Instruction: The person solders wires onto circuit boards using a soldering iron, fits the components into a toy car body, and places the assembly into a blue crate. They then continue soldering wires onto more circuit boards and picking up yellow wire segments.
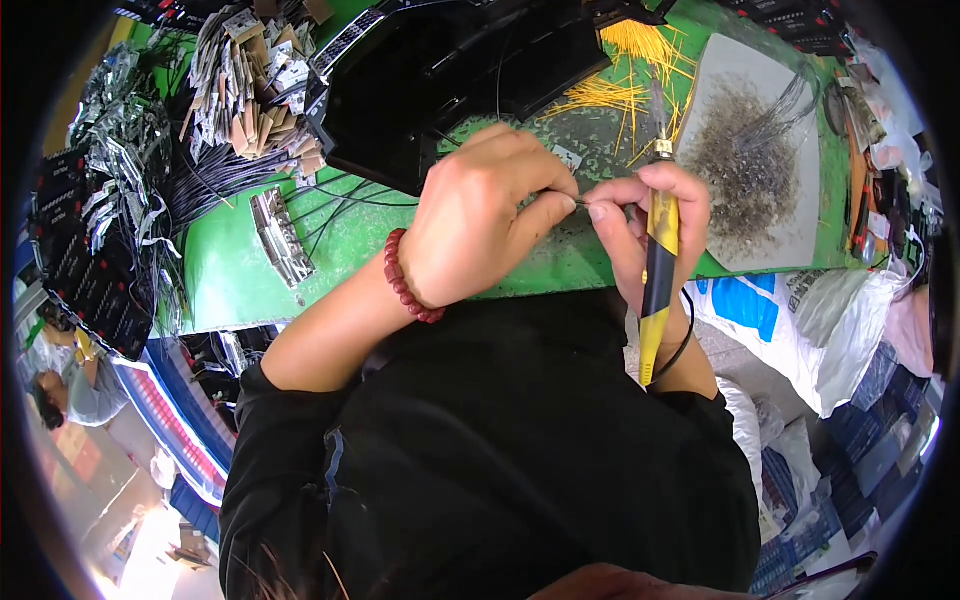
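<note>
My left hand (pixel 480 215), with a dark red bead bracelet on its wrist, pinches a thin dark wire (pixel 582 204) between thumb and forefinger. Close beside it, the thumb and fingertips of my right hand (pixel 690 205) meet at the wire's other side. My right hand also grips a yellow and black soldering iron (pixel 658 262), held upright in the picture with its metal tip pointing away from me and its cord running down by my wrist. The fingers partly hide the wire's end. Both hands are above the front of a green worktable (pixel 215 285).
A black tray (pixel 450 90) stands behind my hands, beside loose thin yellow tubes (pixel 640 50). At right lies a grey board (pixel 715 75) covered in dark debris. Tagged black cables (pixel 215 175), a shiny metal piece (pixel 282 238) and white bags (pixel 810 350) are around.
</note>
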Demonstrator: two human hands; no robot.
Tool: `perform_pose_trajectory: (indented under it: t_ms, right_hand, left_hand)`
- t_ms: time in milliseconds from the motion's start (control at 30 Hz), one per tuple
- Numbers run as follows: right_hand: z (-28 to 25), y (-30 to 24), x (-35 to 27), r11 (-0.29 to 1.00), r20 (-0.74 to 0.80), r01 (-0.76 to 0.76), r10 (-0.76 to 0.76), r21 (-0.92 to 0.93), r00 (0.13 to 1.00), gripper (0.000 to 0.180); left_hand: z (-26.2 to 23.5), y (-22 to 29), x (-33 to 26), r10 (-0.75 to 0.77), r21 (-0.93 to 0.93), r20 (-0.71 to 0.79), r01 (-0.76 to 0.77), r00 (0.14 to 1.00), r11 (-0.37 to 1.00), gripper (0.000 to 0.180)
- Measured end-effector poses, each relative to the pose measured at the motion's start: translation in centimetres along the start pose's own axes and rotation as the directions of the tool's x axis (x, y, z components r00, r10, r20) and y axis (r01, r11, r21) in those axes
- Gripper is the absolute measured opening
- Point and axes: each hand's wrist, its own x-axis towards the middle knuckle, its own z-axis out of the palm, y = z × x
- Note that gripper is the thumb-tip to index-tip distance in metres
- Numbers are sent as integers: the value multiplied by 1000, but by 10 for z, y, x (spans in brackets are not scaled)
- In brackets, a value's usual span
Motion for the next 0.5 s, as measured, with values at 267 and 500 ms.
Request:
perform_pose_trajectory:
  t_ms: [267, 500]
  right_hand:
    - [3, 9, 0, 929, 7, 34, -39, 368, 999, 53]
    - [1, 9, 0, 919, 75, 26, -60, 394, 995, 51]
  left_hand:
    - [-4, -7, 3, -91, -384, 128, 134, 988, 913, 8]
    - [-7, -13, 7, -35, -445, 136, 93, 990, 891, 7]
